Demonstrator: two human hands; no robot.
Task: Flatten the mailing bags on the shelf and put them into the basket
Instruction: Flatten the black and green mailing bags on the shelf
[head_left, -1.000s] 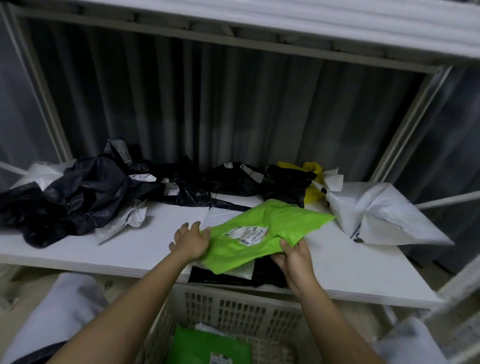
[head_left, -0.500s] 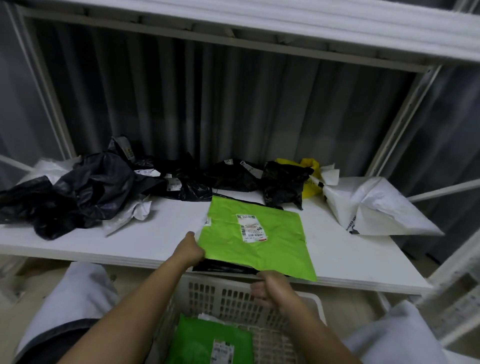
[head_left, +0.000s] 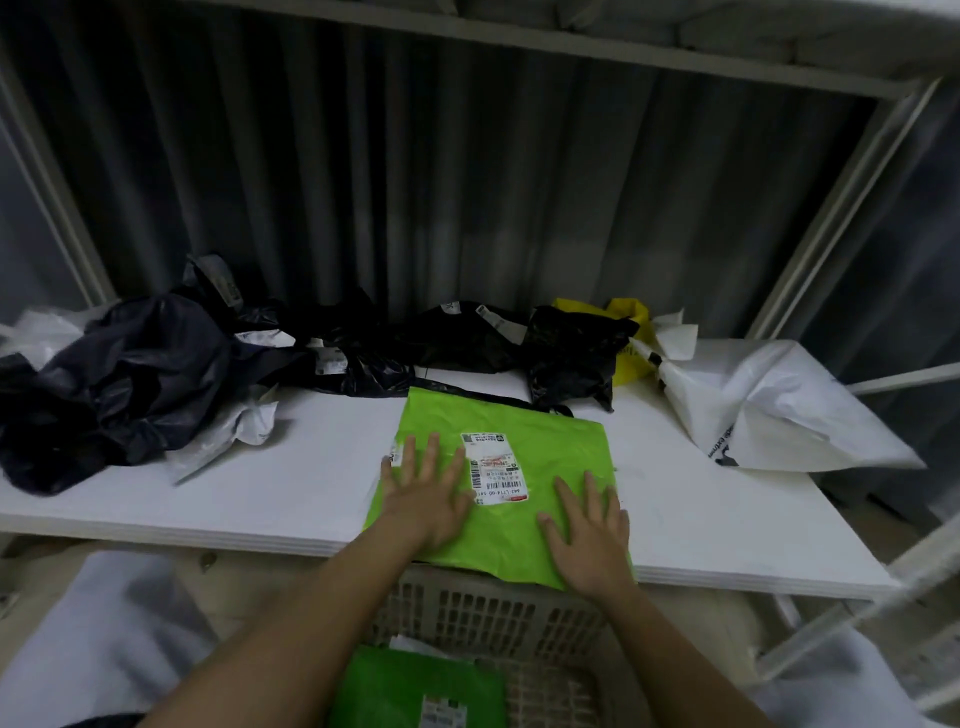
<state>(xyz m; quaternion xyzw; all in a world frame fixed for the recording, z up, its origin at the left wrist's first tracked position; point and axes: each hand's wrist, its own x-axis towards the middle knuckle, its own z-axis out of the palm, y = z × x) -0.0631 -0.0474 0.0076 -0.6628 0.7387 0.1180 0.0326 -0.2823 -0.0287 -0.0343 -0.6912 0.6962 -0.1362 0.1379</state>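
A lime-green mailing bag (head_left: 550, 441) with a white label lies flat on the white shelf (head_left: 311, 493), its near edge hanging over the shelf front. My left hand (head_left: 426, 493) presses flat on its left part, fingers spread. On the bag's right part my right hand (head_left: 587, 525) presses flat too. Below the shelf front stands a beige slotted basket (head_left: 498, 608), and inside it lies another green bag (head_left: 415, 691). Crumpled black bags (head_left: 130, 374) are heaped at the shelf's left and back.
A white crumpled bag (head_left: 769, 405) sits at the right end of the shelf, with a yellow bag (head_left: 631, 338) behind a black one (head_left: 571, 353). A small white bag (head_left: 244, 426) lies beside the black heap. White frame posts flank the shelf; a dark curtain hangs behind.
The green bag went from being held up at its edges to lying flat on the shelf. Both hands let go of its edges and now press down on top of it.
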